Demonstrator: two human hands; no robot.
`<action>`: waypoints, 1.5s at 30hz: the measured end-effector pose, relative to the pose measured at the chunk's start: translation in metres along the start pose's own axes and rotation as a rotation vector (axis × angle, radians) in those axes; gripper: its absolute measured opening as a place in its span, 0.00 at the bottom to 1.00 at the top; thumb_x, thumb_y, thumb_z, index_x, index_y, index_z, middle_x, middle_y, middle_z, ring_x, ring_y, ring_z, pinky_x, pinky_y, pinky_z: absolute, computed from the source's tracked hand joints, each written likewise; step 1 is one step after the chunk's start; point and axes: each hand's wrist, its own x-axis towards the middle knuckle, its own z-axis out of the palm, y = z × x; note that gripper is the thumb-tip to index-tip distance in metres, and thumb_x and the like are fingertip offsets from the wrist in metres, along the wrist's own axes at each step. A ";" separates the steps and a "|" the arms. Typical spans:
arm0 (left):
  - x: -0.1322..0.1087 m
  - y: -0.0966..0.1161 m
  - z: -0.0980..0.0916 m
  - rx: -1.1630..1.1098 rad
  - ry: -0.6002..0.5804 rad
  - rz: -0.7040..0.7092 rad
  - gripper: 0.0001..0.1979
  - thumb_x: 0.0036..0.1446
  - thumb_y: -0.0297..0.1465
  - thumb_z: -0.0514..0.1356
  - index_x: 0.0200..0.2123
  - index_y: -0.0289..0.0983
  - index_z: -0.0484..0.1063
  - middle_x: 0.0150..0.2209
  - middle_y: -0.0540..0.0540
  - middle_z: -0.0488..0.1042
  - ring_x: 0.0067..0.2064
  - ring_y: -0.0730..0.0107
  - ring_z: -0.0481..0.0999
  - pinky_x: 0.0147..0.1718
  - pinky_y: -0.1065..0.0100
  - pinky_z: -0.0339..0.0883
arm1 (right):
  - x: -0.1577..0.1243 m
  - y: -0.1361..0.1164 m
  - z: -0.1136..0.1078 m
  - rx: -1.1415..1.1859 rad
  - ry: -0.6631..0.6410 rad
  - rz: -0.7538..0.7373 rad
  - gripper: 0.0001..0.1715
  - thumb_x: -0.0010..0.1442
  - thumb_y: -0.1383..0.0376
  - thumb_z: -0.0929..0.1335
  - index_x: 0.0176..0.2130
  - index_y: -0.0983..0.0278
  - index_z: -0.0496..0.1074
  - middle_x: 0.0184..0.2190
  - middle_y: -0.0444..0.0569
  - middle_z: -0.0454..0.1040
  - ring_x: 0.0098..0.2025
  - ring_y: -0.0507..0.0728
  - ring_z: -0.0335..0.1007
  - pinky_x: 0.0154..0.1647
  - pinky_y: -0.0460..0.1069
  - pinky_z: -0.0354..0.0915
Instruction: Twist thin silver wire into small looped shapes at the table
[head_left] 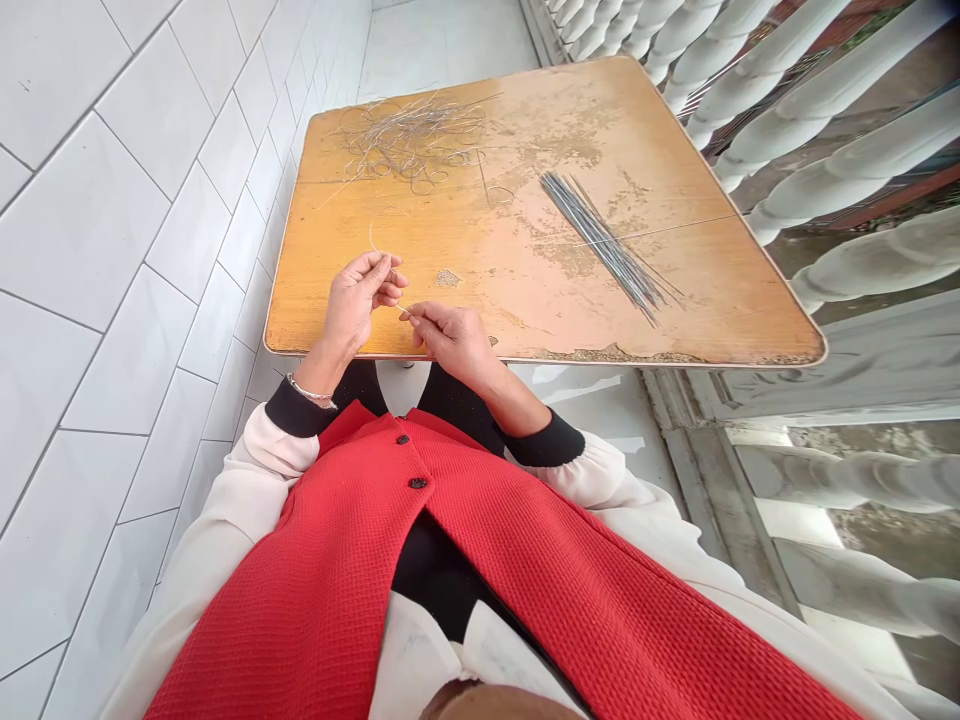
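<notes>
White collar, waffle-textured vest, curved wire

My feed gives me a white tiled wall at nine o'clock and a pale balustrade from one to four, ground showing through its gaps. Between them I have a table, its top worn at one o'clock. Light floor runs off toward twelve.

A balcony or porch
White tiled wall on one side, pale balusters on the other, outdoor ground showing between them.
</notes>
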 end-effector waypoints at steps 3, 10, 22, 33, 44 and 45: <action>-0.001 -0.002 0.004 -0.026 0.055 0.010 0.09 0.67 0.33 0.60 0.34 0.35 0.72 0.24 0.55 0.74 0.23 0.87 0.72 0.26 0.81 0.65 | -0.001 0.000 0.006 -0.012 0.037 -0.008 0.17 0.65 0.60 0.61 0.41 0.65 0.77 0.21 0.42 0.73 0.20 0.50 0.62 0.29 0.47 0.61; -0.002 -0.002 0.002 -0.054 0.040 -0.001 0.08 0.67 0.31 0.59 0.34 0.35 0.73 0.27 0.54 0.76 0.23 0.87 0.71 0.26 0.80 0.65 | -0.002 -0.001 0.010 0.061 0.029 0.045 0.17 0.64 0.59 0.62 0.40 0.64 0.76 0.21 0.42 0.72 0.20 0.50 0.62 0.27 0.47 0.61; 0.003 0.000 -0.005 0.057 0.043 0.072 0.10 0.68 0.26 0.57 0.33 0.35 0.74 0.20 0.57 0.68 0.19 0.87 0.63 0.19 0.79 0.58 | -0.005 0.001 0.006 -0.070 -0.016 -0.029 0.20 0.66 0.60 0.60 0.41 0.66 0.78 0.20 0.43 0.69 0.22 0.52 0.63 0.29 0.48 0.61; -0.004 -0.002 -0.007 0.042 -0.020 -0.015 0.08 0.67 0.32 0.59 0.34 0.35 0.72 0.27 0.53 0.76 0.22 0.85 0.71 0.23 0.78 0.62 | -0.002 -0.002 0.005 -0.237 0.082 -0.053 0.18 0.65 0.63 0.62 0.40 0.64 0.81 0.28 0.51 0.80 0.30 0.57 0.75 0.37 0.50 0.66; -0.007 -0.001 -0.005 0.038 -0.004 -0.018 0.09 0.68 0.29 0.58 0.33 0.36 0.70 0.24 0.56 0.72 0.20 0.86 0.68 0.22 0.79 0.60 | -0.002 -0.003 0.003 -0.287 0.059 -0.065 0.19 0.65 0.65 0.62 0.42 0.65 0.82 0.31 0.52 0.82 0.32 0.58 0.76 0.36 0.50 0.65; -0.008 -0.001 -0.006 0.035 -0.013 -0.017 0.09 0.67 0.30 0.59 0.33 0.36 0.70 0.25 0.55 0.72 0.20 0.86 0.68 0.22 0.78 0.61 | -0.002 -0.003 0.002 -0.313 0.049 -0.074 0.19 0.65 0.66 0.62 0.42 0.65 0.82 0.33 0.53 0.83 0.32 0.58 0.77 0.37 0.50 0.65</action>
